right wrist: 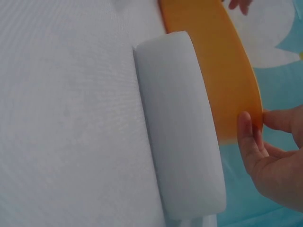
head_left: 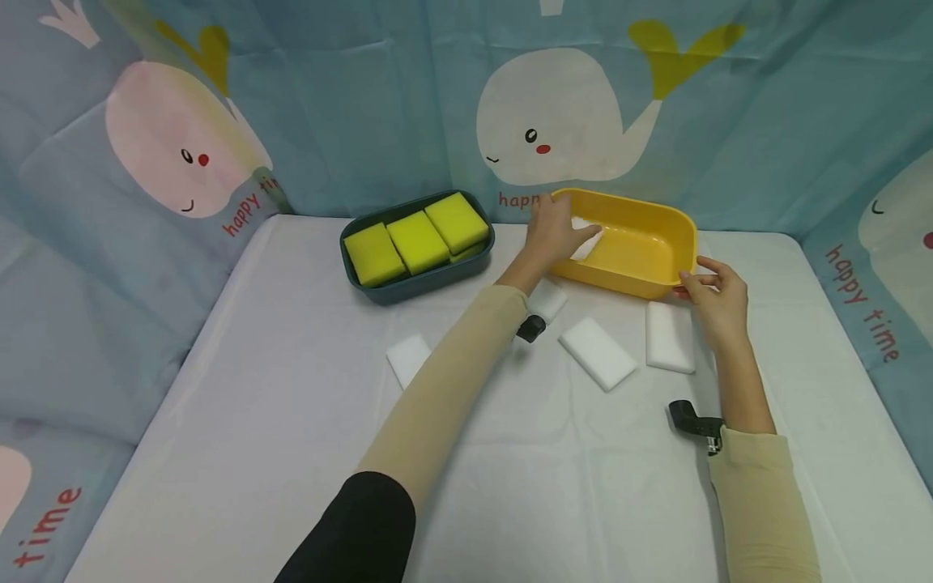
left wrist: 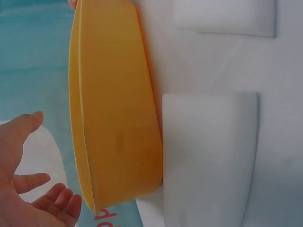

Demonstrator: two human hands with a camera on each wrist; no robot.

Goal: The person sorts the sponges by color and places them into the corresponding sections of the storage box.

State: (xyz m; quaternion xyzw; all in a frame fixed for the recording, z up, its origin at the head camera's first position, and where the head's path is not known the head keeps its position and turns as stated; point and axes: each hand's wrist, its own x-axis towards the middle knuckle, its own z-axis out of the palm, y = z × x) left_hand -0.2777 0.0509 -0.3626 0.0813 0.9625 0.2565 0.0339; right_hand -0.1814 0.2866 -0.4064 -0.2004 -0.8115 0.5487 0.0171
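Note:
At the back of the table stands a yellow plastic basin [head_left: 641,247] with a white sponge [head_left: 585,236] lying inside at its left end. My left hand [head_left: 555,233] is over that end, thumb and fingers spread apart. In the left wrist view the left hand [left wrist: 35,179] grips nothing. The right hand [head_left: 717,300] pinches the basin's front right corner by the rim, and the right wrist view shows thumb and fingers [right wrist: 245,125] on the orange-looking wall. White sponges lie in front: one [head_left: 670,338] near the right hand, another [head_left: 598,353] in the middle, a third [head_left: 548,300] beside the left wrist.
A dark green basin [head_left: 415,288] filled with several yellow sponges [head_left: 417,242] stands left of the yellow one. One more white sponge [head_left: 406,356] is partly covered by the left forearm. A blue whale-print curtain [head_left: 364,105] hangs behind the white-covered table [head_left: 240,421].

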